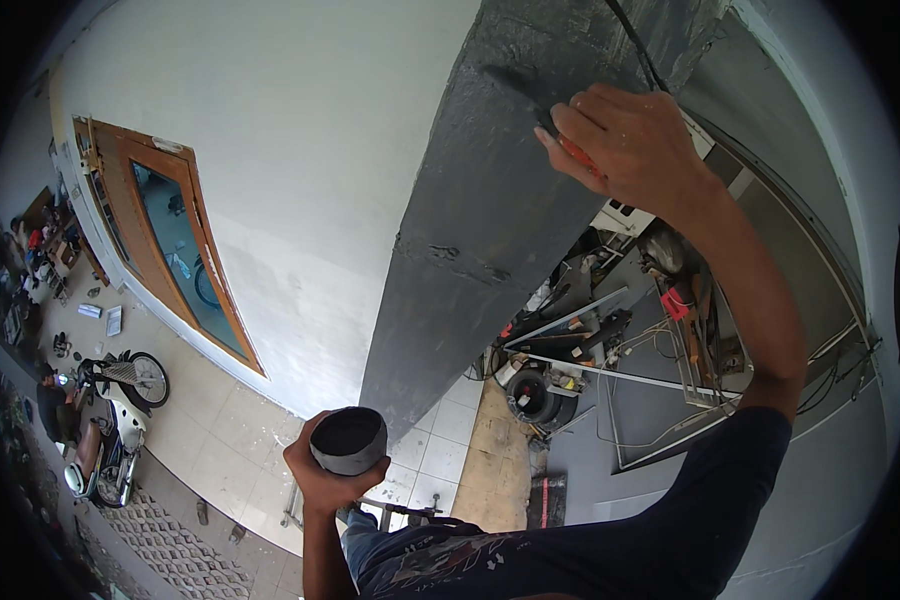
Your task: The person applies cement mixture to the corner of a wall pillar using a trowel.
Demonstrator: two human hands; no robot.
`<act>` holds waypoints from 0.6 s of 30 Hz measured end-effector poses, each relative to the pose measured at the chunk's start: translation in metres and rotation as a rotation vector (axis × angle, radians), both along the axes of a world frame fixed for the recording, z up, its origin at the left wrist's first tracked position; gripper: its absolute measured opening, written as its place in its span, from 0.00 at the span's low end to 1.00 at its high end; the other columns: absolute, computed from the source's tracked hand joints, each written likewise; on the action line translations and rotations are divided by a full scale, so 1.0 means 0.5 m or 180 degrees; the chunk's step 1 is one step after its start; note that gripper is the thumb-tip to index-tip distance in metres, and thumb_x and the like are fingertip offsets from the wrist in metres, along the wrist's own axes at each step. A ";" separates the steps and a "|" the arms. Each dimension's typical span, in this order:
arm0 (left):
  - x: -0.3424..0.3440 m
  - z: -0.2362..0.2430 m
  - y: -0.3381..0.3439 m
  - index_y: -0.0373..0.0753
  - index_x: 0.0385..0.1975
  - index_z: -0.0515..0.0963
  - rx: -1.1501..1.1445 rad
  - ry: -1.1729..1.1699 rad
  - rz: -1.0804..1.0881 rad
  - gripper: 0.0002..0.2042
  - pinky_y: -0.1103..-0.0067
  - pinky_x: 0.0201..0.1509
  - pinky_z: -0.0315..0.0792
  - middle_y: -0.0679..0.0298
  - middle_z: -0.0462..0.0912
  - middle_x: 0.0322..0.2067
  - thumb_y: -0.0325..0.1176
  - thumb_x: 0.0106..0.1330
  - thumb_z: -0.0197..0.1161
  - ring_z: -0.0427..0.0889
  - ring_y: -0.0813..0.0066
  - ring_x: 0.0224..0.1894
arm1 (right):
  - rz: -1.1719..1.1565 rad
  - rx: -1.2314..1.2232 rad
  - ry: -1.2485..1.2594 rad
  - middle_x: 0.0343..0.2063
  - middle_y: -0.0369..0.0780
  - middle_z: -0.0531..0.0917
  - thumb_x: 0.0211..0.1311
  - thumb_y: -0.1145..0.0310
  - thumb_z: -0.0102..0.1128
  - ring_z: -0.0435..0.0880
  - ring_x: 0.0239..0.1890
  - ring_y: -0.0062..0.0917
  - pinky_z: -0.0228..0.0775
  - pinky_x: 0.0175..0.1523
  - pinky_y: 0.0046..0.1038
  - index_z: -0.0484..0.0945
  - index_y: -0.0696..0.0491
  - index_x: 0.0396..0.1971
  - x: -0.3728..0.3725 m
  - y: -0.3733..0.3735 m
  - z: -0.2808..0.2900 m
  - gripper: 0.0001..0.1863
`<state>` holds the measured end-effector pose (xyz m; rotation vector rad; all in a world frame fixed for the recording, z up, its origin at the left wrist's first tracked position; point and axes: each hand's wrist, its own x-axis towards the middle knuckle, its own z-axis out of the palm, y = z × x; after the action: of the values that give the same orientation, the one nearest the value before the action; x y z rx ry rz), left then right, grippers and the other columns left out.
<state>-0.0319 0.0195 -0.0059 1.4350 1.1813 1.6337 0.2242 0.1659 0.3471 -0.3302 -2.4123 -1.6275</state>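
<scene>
Okay, so from my remote seat the hand tool is up at the right hand, whose fingers are curled around its orange handle. Its dark head sticks out to that hand's left and a bit up, over the grey face of what looks like a column. Can't tell if it's a brush or a blade, or how hard it's pressing. The left hand is wrapped around the base of a dark cup with dark grey stuff inside.

The relation I'd watch: the cup is well below and left of the right hand, and the grey face runs lengthwise between them. Right hand's nearer its upper part, left hand's nearer its bottom end.

Further out, I've got a white wall above the left hand, a wood-framed door up-left of it, and tyres below the right hand.
</scene>
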 end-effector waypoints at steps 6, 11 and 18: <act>0.007 -0.004 0.006 0.30 0.41 0.81 0.0034 0.0069 -0.0024 0.31 0.72 0.43 0.82 0.56 0.88 0.33 0.36 0.32 0.81 0.88 0.67 0.35 | 0.0066 0.0098 0.0141 0.16 0.30 0.75 0.55 0.66 0.69 0.78 0.20 0.19 0.67 0.17 0.24 0.75 0.50 0.20 0.048 -0.002 -0.008 0.10; 0.009 -0.010 -0.001 0.29 0.41 0.80 -0.0090 -0.0008 -0.0086 0.32 0.72 0.43 0.82 0.56 0.88 0.33 0.36 0.31 0.81 0.89 0.67 0.35 | -0.0022 -0.0138 0.0074 0.16 0.32 0.73 0.52 0.66 0.71 0.78 0.20 0.20 0.68 0.18 0.21 0.73 0.53 0.21 0.085 -0.029 -0.132 0.14; 0.011 0.004 0.007 0.28 0.41 0.80 -0.0069 0.0006 0.0001 0.32 0.72 0.44 0.82 0.55 0.88 0.34 0.34 0.30 0.81 0.88 0.67 0.36 | -0.0346 0.0096 0.0459 0.19 0.34 0.73 0.53 0.66 0.70 0.78 0.22 0.19 0.69 0.18 0.19 0.75 0.56 0.26 0.139 -0.093 -0.082 0.12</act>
<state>-0.0265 0.0230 -0.0039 1.4232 1.1968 1.6154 0.2939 0.1196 0.3063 -0.5624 -2.2971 -1.6220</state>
